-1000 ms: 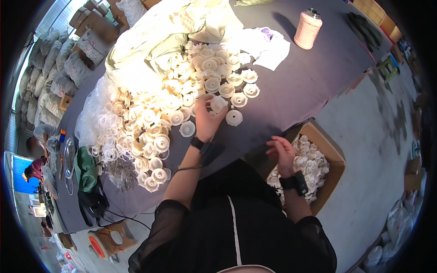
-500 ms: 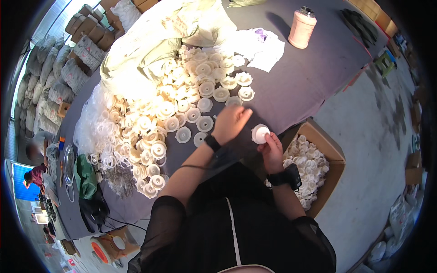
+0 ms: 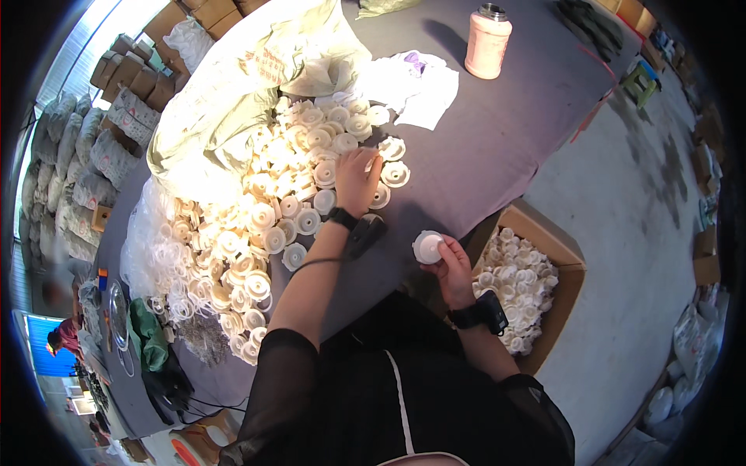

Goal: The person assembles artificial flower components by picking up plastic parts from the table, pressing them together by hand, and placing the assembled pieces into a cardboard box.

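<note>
My right hand (image 3: 454, 273) pinches a round white plastic cap-like part (image 3: 427, 247) by its edge, with the disc facing up. It is held above the table's near edge, close to the cardboard box. My left hand (image 3: 357, 180) rests at the right side of a pile of similar cream-white parts (image 3: 252, 225) on the table. Its fingers curl down among the parts; whatever lies in them is mostly hidden. Two loose parts, one of them a flanged ring (image 3: 395, 174), lie just right of that hand.
A cardboard box (image 3: 571, 272) full of small white parts stands at my right. On the grey-covered table (image 3: 497, 147) are a pink jar (image 3: 489, 43), a white cloth (image 3: 427, 89), a large pale sack (image 3: 210, 116) and a green bag (image 3: 148, 330). Stacked sacks (image 3: 70, 155) line the left.
My left hand has moved away from the right hand, up and left to the pile. My right hand still holds its part, now slightly lower and further left. The view has shifted a little.
</note>
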